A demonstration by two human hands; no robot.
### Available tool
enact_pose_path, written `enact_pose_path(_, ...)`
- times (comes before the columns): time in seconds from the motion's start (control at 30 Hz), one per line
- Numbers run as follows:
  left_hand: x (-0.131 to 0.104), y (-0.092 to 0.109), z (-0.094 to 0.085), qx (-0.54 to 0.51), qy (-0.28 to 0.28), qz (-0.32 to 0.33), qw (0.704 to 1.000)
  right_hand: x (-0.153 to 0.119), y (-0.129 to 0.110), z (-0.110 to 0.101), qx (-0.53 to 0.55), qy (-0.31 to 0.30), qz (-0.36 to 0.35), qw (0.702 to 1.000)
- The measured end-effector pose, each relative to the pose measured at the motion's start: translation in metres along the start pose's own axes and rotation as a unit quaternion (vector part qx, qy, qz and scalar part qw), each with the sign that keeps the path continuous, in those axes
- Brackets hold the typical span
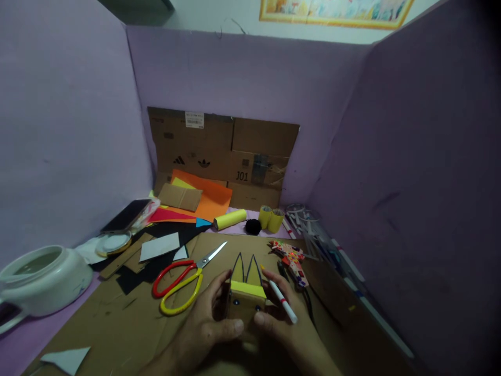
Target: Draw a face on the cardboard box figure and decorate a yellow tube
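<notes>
Purple panels (250,78) surround a cardboard mat (125,329), with a white ceramic pot (50,287) by its left edge. Next come red-and-yellow-handled scissors (201,271), then the left hand (205,324) — curled against a small eared cardboard box (246,305) near the mat's front edge. The right hand (291,326) curls around its other side, a white marker (282,301) between its fingers — beyond lies what looks like a floral glue gun (292,259).

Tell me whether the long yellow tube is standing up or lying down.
Lying down: the long yellow tube rests on its side, its length stretched along the surface and one end facing sideways.
</notes>
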State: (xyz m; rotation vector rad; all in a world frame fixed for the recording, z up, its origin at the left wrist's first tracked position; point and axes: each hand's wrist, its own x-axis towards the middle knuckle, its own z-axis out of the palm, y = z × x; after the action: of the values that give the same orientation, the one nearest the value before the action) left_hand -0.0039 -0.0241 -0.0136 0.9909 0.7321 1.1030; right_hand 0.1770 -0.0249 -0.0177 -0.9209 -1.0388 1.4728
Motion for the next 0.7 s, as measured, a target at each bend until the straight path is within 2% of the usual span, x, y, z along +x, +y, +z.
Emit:
enact_pose_path(0.17, -0.003, 0.005, 0.003, -0.016, -0.031, -0.021, 0.999, 0.000, 0.011, 0.000, 0.028, -0.030, -0.010, 0.999)
enact_pose_path(0.23, -0.004, 0.006, 0.005, -0.018, -0.026, -0.037, 0.999, -0.001, 0.008, -0.006, -0.031, -0.035, -0.004, 0.999)
enact_pose_path(0.3, -0.005, 0.006, 0.005, -0.018, 0.007, -0.051, 0.999, 0.000, -0.001, -0.017, -0.152, -0.032, -0.008, 0.988)
enact_pose_path(0.37, -0.006, 0.005, 0.004, -0.010, 0.065, -0.057, 0.996, 0.000, -0.012, -0.028, -0.283, -0.044, -0.023, 0.958)
enact_pose_path(0.47, -0.007, 0.006, -0.002, 0.004, 0.138, -0.064, 0.988, 0.002, -0.026, -0.036, -0.397, -0.079, -0.027, 0.914)
enact_pose_path(0.63, -0.005, 0.014, -0.001, -0.006, 0.214, -0.094, 0.972, 0.006, -0.034, -0.025, -0.540, -0.130, -0.035, 0.831)
enact_pose_path(0.7, -0.005, 0.017, 0.004, -0.012, 0.234, -0.095, 0.967, 0.007, -0.036, -0.019, -0.569, -0.147, -0.028, 0.809)
